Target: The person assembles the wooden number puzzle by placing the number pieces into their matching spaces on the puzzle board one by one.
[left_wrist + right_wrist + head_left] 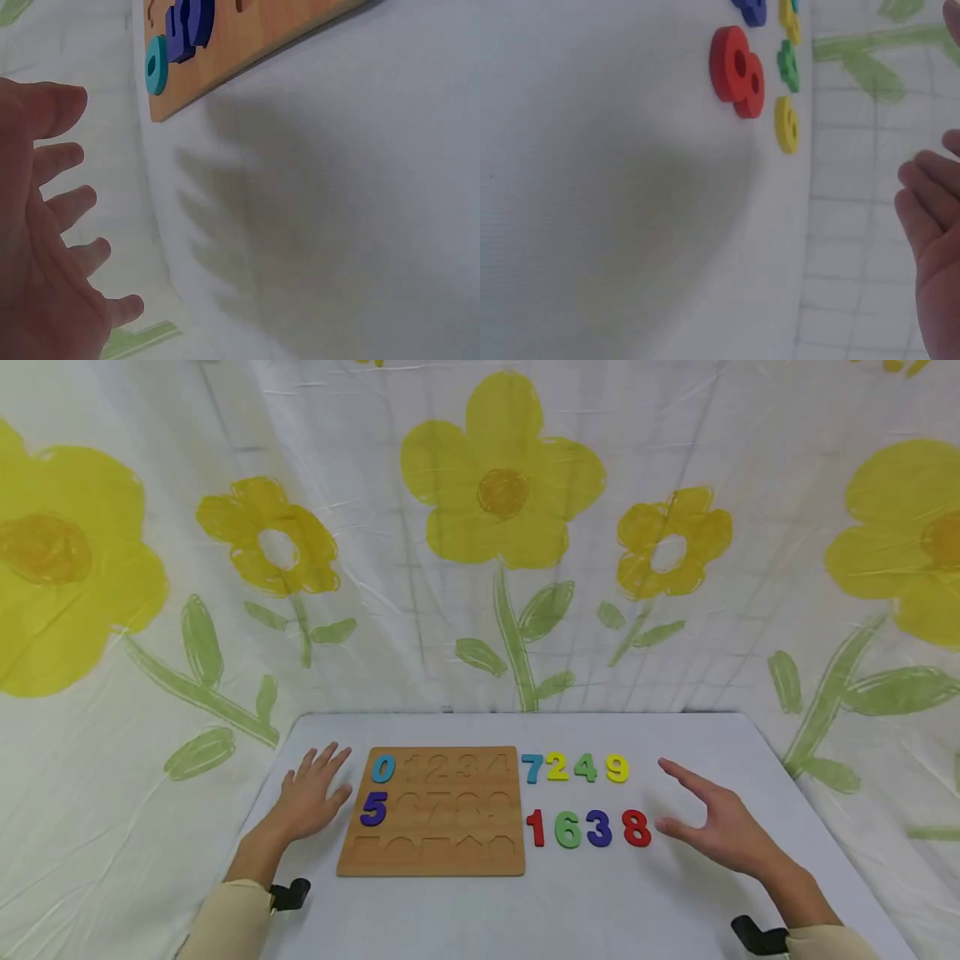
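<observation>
The head view looks forward and down; nearer, left wrist shares the board [431, 828], right the red 8 [637, 828].

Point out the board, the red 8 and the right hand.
Board [431, 867]: head view, bare wood along its near edge.
Red 8 [637, 828]: head view, the waist between its two loops.
Right hand [726, 828]: head view, the middle of the hand.

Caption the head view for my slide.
Left hand and right hand flank a rectangular brown wooden puzzle board and eight loose colourful numeral pieces on a white table.
</observation>
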`<state>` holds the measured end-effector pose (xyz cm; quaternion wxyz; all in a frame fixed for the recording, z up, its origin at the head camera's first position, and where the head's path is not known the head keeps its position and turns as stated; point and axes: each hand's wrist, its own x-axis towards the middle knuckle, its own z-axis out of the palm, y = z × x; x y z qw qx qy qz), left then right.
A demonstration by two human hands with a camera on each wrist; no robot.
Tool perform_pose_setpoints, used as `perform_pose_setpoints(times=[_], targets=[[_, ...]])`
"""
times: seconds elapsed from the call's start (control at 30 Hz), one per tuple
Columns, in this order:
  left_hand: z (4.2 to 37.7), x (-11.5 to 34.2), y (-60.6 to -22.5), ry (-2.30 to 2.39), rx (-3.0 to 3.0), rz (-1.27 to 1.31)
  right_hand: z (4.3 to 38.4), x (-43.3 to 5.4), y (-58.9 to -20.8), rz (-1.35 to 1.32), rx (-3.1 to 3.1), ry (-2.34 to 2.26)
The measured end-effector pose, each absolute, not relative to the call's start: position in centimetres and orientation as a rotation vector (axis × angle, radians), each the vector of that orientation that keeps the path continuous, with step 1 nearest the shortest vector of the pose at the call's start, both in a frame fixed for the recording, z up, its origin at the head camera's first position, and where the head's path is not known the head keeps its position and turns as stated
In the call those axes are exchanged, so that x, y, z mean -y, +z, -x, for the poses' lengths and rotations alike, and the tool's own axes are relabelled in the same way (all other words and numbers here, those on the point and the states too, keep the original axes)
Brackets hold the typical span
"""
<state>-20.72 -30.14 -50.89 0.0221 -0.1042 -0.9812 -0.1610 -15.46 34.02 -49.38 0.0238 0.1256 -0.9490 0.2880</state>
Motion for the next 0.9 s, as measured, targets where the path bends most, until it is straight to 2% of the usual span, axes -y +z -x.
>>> perform_pose_setpoints(times=[0.4, 0.9], targets=[[21.5, 30.6, -53.4, -0.609, 3.122, 0.258, 16.7, -33.2, -52.3, -0.489, 2.965, 0.935], [22.2, 30.4, -55.1, -0.783, 3.222, 0.267, 16.7, -34.1, -55.5, -0.490, 2.994, 0.951]])
